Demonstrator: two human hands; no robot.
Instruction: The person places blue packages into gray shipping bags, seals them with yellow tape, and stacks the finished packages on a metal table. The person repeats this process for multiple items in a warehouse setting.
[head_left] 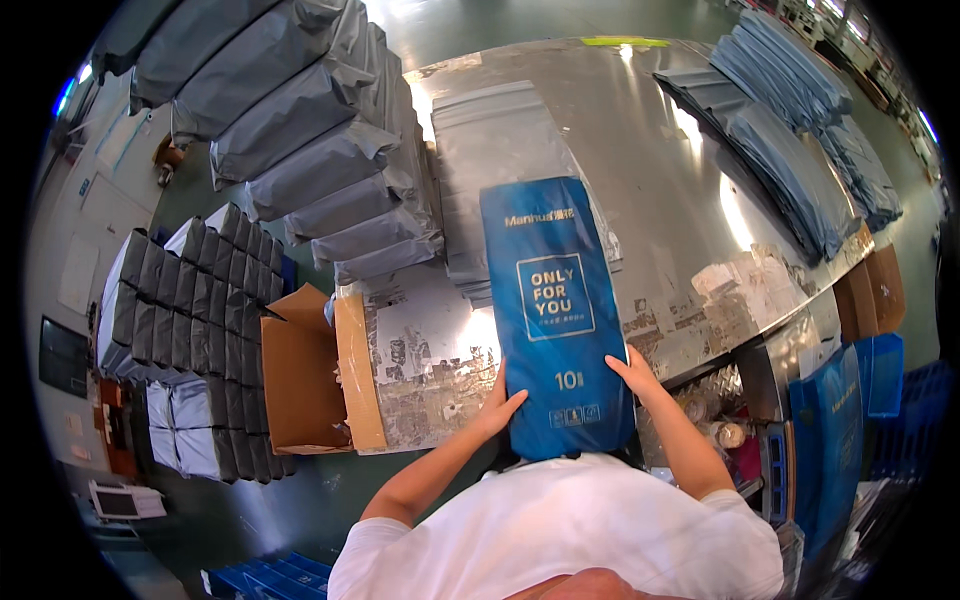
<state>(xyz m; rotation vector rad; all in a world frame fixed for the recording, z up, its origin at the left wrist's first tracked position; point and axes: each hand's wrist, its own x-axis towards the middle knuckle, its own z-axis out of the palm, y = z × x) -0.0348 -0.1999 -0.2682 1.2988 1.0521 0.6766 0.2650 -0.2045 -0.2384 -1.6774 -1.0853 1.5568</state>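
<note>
A long blue package (550,300) with pale print and a square frame on its face lies in front of me, lengthwise away from my body. Its near end reaches my white shirt. My left hand (502,404) grips its left edge near the bottom, thumb on top and the other fingers hidden. On the opposite edge, slightly farther up, my right hand (636,376) holds it the same way. The far part of the package overlaps a flat stack of grey plastic bags (495,130) on the metal table (650,150).
Grey wrapped packages (290,130) pile high at the left, above more dark bundles (210,320). An opened cardboard box (305,385) stands by the table's left edge. Folded blue-grey bags (790,160) lie far right; blue printed packages (830,430) stand at the near right.
</note>
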